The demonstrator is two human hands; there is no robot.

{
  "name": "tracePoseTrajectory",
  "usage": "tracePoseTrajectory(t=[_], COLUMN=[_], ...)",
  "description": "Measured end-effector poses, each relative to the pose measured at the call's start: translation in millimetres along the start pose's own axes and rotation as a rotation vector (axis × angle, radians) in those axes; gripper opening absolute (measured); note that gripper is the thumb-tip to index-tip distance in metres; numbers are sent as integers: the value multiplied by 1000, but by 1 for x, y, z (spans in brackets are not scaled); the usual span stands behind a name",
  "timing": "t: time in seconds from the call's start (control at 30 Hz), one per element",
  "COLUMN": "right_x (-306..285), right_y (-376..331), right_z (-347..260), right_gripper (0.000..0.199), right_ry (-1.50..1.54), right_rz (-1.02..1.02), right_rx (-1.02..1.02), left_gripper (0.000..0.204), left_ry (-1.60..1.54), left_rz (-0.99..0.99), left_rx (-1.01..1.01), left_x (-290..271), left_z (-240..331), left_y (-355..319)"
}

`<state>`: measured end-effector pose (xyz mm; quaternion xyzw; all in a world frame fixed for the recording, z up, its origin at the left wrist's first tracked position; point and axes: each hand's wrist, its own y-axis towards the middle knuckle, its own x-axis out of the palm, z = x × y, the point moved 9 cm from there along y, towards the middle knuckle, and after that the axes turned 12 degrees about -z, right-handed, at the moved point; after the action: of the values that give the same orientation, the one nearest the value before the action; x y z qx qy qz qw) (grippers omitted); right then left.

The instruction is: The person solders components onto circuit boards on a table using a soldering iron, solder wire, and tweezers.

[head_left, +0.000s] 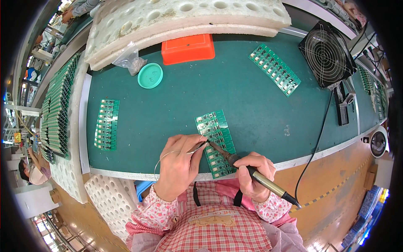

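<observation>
Two bare hands work close together at the near edge of a dark green surface [252, 96]. The left hand [178, 164] pinches a thin silver solder wire [168, 154], which loops out to the left and whose end meets the strip between the hands. The right hand [254, 174] is closed around the handle of a soldering iron with a brass-coloured barrel [262, 179]; its dark tip touches a green strip of small circuit boards [216, 143] lying at an angle on the surface, just beside the wire's end. A black cord runs from the iron's back end.

Further left lies a second green strip of boards [107, 124]. A third strip [275, 69] lies well apart at the upper right. Beyond the hands sit a round teal lid [150, 75], an orange plastic box [187, 48] and a small clear bag [131, 61]. A white foam tray with round holes [184, 17] spans the far edge. A black wire-guarded fan [327, 54] stands at the right.
</observation>
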<state>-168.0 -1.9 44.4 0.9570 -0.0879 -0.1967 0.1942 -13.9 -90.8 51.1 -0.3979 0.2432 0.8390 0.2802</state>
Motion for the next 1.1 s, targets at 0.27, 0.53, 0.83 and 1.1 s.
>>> tracePoseTrajectory(t=[0.27, 0.53, 0.83, 1.1], right_x=[3, 4, -12, -14], right_y=[7, 5, -8, -10], right_z=[-15, -16, -5, -2], right_gripper=[20, 26, 19, 14], right_ry=[-76, -101, -59, -27], right_rz=[-97, -115, 35, 90], right_rx=[-117, -182, -143, -135], left_gripper=[13, 11, 12, 11], left_ry=[-6, -9, 21, -21], left_rz=[-31, -33, -42, 1], left_rx=[-10, -6, -17, -46], left_x=[-1, -1, 0, -5], left_z=[2, 3, 4, -1], left_y=[3, 4, 6, -1])
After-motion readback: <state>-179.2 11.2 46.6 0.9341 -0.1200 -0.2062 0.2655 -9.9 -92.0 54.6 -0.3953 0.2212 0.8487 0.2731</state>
